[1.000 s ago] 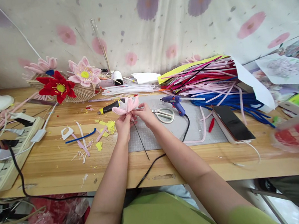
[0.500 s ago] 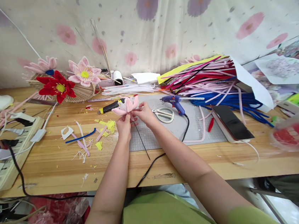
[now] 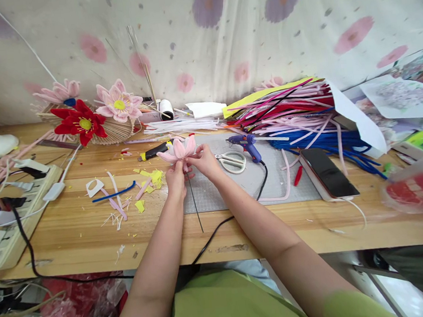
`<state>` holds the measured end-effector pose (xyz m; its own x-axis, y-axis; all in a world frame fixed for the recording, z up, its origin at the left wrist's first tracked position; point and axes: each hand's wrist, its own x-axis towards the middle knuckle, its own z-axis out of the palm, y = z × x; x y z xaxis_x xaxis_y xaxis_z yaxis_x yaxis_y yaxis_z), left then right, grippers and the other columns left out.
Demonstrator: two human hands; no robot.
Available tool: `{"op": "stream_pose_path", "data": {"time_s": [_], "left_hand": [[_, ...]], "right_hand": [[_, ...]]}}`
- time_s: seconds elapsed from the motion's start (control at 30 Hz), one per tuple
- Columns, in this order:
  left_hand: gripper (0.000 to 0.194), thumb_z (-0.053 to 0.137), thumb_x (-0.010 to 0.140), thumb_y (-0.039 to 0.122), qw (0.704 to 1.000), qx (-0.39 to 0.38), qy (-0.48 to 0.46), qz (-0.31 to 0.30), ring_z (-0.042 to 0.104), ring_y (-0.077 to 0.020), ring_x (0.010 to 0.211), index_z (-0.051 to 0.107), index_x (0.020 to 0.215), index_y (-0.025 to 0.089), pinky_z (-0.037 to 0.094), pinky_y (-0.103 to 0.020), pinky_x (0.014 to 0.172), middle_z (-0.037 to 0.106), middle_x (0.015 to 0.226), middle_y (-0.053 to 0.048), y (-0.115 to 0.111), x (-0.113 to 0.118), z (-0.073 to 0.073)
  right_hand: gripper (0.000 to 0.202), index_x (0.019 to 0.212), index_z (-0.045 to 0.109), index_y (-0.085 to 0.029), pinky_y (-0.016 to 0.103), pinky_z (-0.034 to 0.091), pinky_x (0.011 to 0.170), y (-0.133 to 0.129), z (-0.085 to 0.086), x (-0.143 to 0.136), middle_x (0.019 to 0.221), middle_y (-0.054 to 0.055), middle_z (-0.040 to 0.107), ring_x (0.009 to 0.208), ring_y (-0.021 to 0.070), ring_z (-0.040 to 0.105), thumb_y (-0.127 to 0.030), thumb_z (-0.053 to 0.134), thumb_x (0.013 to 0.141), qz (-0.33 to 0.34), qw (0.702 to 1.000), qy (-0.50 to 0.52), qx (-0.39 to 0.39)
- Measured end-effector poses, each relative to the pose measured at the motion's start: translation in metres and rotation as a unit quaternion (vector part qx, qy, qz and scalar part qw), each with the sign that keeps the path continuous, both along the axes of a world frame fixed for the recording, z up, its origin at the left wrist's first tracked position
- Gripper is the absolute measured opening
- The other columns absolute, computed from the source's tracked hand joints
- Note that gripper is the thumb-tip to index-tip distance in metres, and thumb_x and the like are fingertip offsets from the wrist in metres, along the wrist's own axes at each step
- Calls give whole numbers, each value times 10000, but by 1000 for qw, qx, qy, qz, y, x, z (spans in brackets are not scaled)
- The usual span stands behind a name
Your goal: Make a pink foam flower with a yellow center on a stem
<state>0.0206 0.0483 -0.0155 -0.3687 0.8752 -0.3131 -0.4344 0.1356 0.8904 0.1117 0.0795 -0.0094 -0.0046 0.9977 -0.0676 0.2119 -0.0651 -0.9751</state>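
A pink pipe-cleaner flower stands upright between my hands above the left part of the grey cutting mat. Its thin dark stem points down toward the table's front. My left hand is closed around the flower's base, thumb against it. From the other side, my right hand pinches at the base of the petals; my fingers hide exactly what they grip there. Just right of that hand lie white-handled scissors and a blue glue gun. Behind the flower rests a black and yellow utility knife.
Yellow scraps and a blue pipe cleaner lie left of my hands. Bundled pipe cleaners fill the back right, with a phone in front. Finished flowers and a power strip are at left. A black cord crosses the front.
The flower has turned slightly in my hands and its petals lean a little left. The stem's lower end has swung left and hangs more upright. Both hands stay almost in place.
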Motion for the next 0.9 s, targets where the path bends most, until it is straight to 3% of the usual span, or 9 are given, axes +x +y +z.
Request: {"op": "stream_pose_path", "data": {"time_s": [0.1, 0.3, 0.67, 0.9], "left_hand": [[190, 611, 641, 327, 1000, -1, 2, 0, 479, -68, 442, 587, 684, 143, 359, -163, 370, 533, 537, 24, -1, 0, 2], [191, 586, 662, 333, 1000, 14, 6, -2, 279, -13, 313, 509, 678, 158, 119, -148, 297, 441, 487, 69, -3, 2, 2], [183, 560, 674, 332, 1000, 17, 19, -10, 270, -16, 304, 478, 672, 169, 115, -150, 297, 409, 474, 75, -5, 2, 2], [186, 535, 684, 345, 999, 45, 12, -28, 278, -19, 313, 479, 661, 169, 121, -151, 291, 435, 502, 60, -7, 3, 3]], "right_hand": [[426, 802, 348, -231, 299, 439, 688, 0, -1, -1, 709, -37, 629, 718, 158, 608, -352, 691, 580, 3, 1000, 11, 5], [416, 789, 363, -226, 279, 416, 659, -1, -7, -4, 677, -53, 585, 691, 146, 569, -366, 679, 558, -16, 1000, 14, 17], [487, 738, 343, -224, 251, 394, 600, 1, -5, -3, 610, -79, 521, 638, 128, 526, -362, 726, 470, -41, 999, 28, 2], [601, 714, 276, -233, 249, 453, 567, 1, 0, -7, 517, -109, 516, 512, 94, 531, -216, 777, 383, -37, 971, 220, -90]]}}
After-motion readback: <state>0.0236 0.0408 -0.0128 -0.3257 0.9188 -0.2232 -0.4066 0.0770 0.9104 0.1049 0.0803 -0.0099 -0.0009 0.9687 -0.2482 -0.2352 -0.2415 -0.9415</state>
